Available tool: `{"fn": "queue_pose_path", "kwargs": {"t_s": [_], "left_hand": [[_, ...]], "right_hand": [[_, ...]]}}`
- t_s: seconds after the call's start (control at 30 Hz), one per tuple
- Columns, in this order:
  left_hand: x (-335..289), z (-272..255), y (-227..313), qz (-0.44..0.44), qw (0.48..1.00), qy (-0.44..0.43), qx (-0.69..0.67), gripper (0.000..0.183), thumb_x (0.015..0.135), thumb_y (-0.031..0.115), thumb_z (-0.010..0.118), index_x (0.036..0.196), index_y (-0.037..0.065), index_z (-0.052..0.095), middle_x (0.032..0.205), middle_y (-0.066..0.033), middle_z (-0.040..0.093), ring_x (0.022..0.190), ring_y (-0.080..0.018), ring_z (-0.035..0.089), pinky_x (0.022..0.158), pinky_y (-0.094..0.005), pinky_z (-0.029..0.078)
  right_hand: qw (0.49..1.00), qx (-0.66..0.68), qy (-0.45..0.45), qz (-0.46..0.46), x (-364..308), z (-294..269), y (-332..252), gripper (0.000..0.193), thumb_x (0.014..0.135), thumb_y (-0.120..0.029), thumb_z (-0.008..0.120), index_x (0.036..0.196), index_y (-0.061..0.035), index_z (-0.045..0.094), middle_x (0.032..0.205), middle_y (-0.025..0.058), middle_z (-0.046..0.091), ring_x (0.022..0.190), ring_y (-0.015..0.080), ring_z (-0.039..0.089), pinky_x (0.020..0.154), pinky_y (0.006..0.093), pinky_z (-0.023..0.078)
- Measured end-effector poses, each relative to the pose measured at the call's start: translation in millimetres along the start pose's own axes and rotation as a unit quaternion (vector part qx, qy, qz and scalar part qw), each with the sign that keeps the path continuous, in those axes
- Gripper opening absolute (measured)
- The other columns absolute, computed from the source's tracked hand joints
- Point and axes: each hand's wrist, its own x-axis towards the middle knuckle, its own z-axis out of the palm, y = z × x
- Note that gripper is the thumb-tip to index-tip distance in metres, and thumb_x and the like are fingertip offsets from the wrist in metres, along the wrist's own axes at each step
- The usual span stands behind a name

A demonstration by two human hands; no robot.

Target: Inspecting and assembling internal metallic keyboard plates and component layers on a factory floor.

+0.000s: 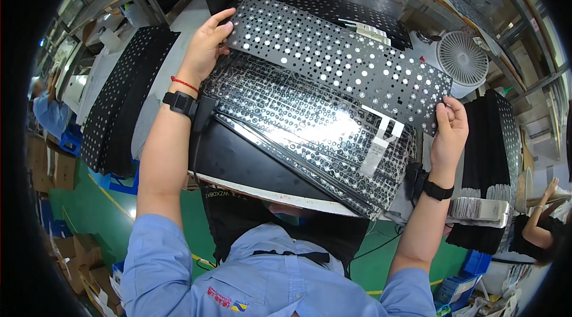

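Observation:
A long black perforated sheet with rows of silvery round dots is held up by its two short ends, tilted down to the right. My left hand grips its left end between thumb and fingers. At the lower right end, my right hand pinches the edge the same way. Beneath it, on the black work surface, lies a stack of shiny sheets with many small rings, partly covered by the held sheet. Some of the stack's near edges fan out. White strips lie on its right part.
A white fan stands at the back right. Stacks of black dotted sheets flank me at left and right. A bundle of pale tags sits at the right. Another dotted sheet lies behind. Other people are at both sides.

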Motion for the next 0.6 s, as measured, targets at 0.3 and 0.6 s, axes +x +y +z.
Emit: {"fn": "queue_pose_path", "kwargs": {"t_s": [0.3,0.6], "left_hand": [[6.4,-6.8,-8.2,-0.087,0.996,-0.024,0.015,0.017,0.098,0.023,0.056,0.107,0.009,0.060,0.083,0.0063,0.060,0.062,-0.0002,0.049,0.052,-0.0135,0.040],[16.0,-23.8,-17.4,-0.053,0.986,0.075,-0.142,0.026,0.101,0.019,0.051,0.119,0.001,0.054,0.105,-0.0059,0.061,0.089,-0.0124,0.062,0.071,-0.0170,0.052]], "right_hand": [[1.000,-0.016,0.013,0.014,0.2,5.6,-3.5,0.032,0.093,-0.002,0.060,0.123,0.0014,0.051,0.104,0.0059,0.065,0.079,0.0051,0.060,0.060,0.0161,0.044],[0.994,-0.069,0.023,0.080,0.4,7.0,-7.4,0.026,0.097,-0.016,0.056,0.119,-0.0012,0.056,0.100,0.0059,0.065,0.073,0.0068,0.058,0.060,0.0184,0.043]]}}
